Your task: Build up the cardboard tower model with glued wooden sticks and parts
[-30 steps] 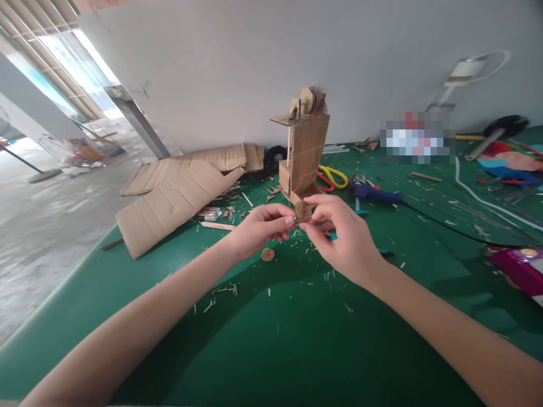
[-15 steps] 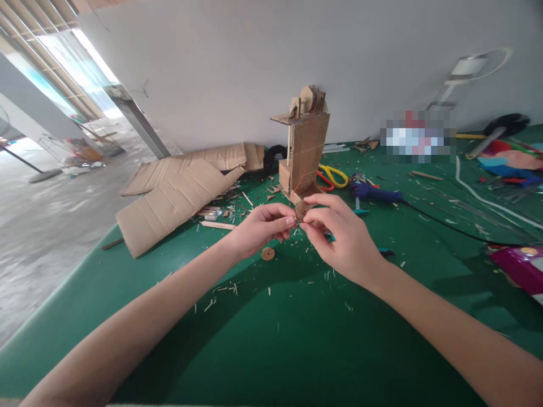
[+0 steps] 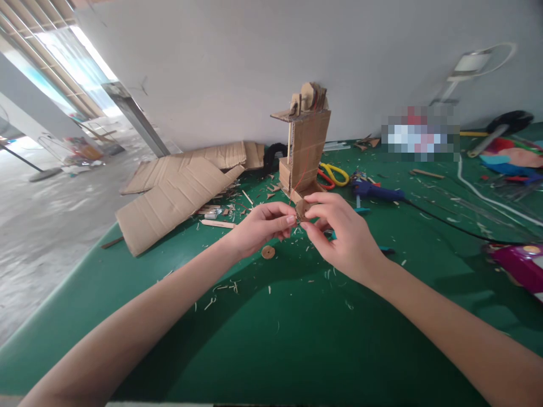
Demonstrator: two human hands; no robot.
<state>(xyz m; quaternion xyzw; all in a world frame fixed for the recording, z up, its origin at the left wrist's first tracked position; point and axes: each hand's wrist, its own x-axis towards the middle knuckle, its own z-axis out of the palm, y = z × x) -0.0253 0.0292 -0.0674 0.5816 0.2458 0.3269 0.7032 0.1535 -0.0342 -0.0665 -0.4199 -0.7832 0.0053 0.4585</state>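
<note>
Both hands still pinch the small cardboard disc (image 3: 302, 209): left hand (image 3: 258, 228) at 9 o'clock, right hand (image 3: 343, 237) at 3, barely shifted.

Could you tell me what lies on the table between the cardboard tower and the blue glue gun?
In the head view, yellow-handled scissors lie between the cardboard tower and the blue glue gun, among small scraps.

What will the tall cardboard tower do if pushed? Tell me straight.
The cardboard tower would probably tip: it stands tall on a narrow base with parts on top. Being corrugated board, it is likely light and slides easily on the green table.
</note>
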